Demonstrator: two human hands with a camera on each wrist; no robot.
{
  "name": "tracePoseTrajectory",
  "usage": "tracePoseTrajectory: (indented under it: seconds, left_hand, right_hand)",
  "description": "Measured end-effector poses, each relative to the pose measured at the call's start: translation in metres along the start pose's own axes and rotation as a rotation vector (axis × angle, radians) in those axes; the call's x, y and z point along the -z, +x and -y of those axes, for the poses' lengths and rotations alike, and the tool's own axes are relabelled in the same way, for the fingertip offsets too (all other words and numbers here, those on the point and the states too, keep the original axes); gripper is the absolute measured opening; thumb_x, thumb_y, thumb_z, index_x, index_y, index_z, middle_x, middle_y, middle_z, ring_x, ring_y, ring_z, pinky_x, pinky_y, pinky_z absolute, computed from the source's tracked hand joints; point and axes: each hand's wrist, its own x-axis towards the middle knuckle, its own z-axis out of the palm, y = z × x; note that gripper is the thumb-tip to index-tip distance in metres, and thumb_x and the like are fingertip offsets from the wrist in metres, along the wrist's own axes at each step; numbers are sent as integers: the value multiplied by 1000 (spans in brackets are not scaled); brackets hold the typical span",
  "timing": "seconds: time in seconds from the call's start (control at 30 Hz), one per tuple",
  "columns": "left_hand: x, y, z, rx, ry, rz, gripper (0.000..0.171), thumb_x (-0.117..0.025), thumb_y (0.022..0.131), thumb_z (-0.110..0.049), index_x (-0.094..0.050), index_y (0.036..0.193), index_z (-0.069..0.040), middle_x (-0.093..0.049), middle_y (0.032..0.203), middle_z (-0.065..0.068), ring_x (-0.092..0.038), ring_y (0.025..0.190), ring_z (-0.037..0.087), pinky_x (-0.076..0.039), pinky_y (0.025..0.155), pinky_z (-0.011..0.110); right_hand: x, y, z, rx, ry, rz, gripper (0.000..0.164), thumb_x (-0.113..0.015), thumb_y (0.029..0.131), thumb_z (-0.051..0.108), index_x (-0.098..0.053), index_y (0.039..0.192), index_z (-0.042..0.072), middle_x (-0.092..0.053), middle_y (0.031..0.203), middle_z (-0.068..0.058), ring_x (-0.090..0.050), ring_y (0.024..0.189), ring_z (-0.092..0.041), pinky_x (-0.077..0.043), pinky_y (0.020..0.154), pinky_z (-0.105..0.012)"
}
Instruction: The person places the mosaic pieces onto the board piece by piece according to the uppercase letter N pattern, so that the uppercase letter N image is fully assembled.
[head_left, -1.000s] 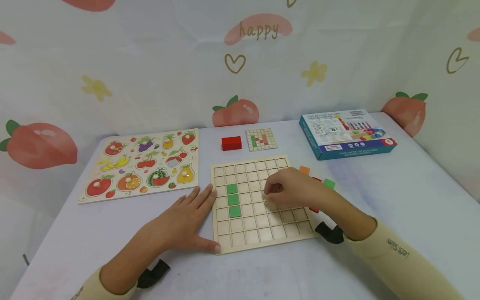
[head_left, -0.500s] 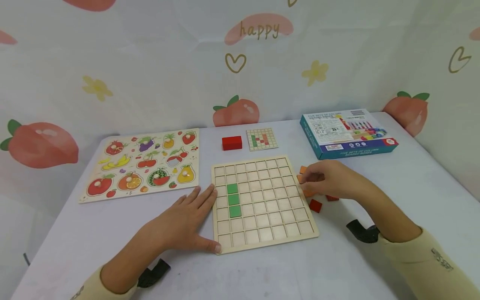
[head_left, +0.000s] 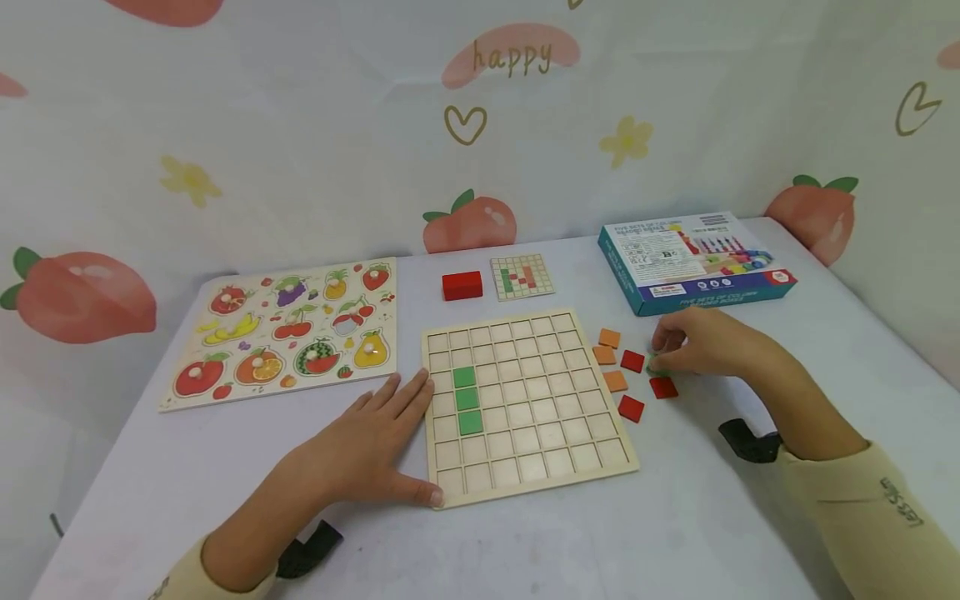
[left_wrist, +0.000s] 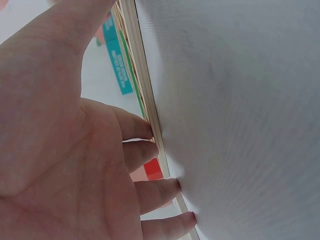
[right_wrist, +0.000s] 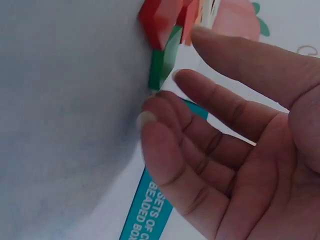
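Observation:
In the head view my left hand (head_left: 360, 458) lies flat at the left side of a wooden grid board (head_left: 525, 421), fingertips and thumb at its edge. Three green tiles (head_left: 467, 399) sit in a column of the board's cells. My right hand (head_left: 701, 342) is right of the board, fingers bent, thumb and fingertips at a loose green tile (head_left: 654, 367) that they partly cover. In the right wrist view the thumb (right_wrist: 225, 52) and index finger stand apart close to that green tile (right_wrist: 166, 60). Red tiles (head_left: 632, 361) and orange tiles (head_left: 615, 382) lie beside it.
A fruit peg puzzle (head_left: 277, 333) lies at the left. Behind the board are a red block (head_left: 462, 286) and a small pattern card (head_left: 522, 277) with coloured squares. A teal and white box (head_left: 697, 262) lies at the back right.
My right hand has moved right, from over the board past the orange and red tiles to the loose green tile. My left hand has stayed at the board's edge.

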Motion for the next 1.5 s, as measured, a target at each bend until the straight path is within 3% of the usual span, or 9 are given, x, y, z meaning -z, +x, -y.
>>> tracePoseTrajectory:
  seconds: [0.13, 0.5, 0.7, 1.13, 1.5]
  left_hand:
    - [0, 0, 0, -4, 4, -4, 129, -61, 69, -88, -19, 161, -7, -11, 167, 7, -10, 150, 41, -22, 114, 63]
    - [1, -1, 1, -1, 11, -3, 129, -61, 69, -88, -18, 161, -7, -11, 167, 7, -9, 150, 41, -21, 115, 62]
    - [0, -1, 0, -2, 6, -4, 129, -61, 69, -87, -19, 161, -7, -11, 167, 7, -9, 150, 41, -21, 114, 63]
    - [2, -3, 1, -9, -6, -11, 129, -58, 70, -89, -18, 161, -6, -11, 167, 8, -10, 150, 42, -21, 114, 64]
    - [4, -4, -1, -15, -21, -7, 128, -58, 70, -88, -19, 160, -5, -12, 167, 10, -12, 149, 44, -22, 112, 65]
  right_hand:
    - [0, 0, -2, -25, -10, 29, 35, -83, 82, 28, -70, 102, 3, -64, 86, -4, -57, 83, -24, -55, 71, -40]
    - [-5, 6, -5, -13, 14, 49, 28, -81, 82, 18, -65, 98, 3, -58, 85, -6, -55, 85, -24, -54, 72, -37]
    - [-4, 6, -4, 14, 51, 37, 26, -82, 81, 15, -62, 95, 6, -60, 89, -6, -55, 87, -25, -55, 73, -37]
    - [-1, 3, -1, 41, 119, 7, 13, -72, 92, 11, -67, 99, 2, -64, 85, -3, -58, 80, -21, -54, 71, -34]
    - [-3, -7, 19, 98, 154, -43, 13, -73, 92, 12, -70, 101, 3, -68, 91, -1, -59, 83, -20, -55, 72, -33]
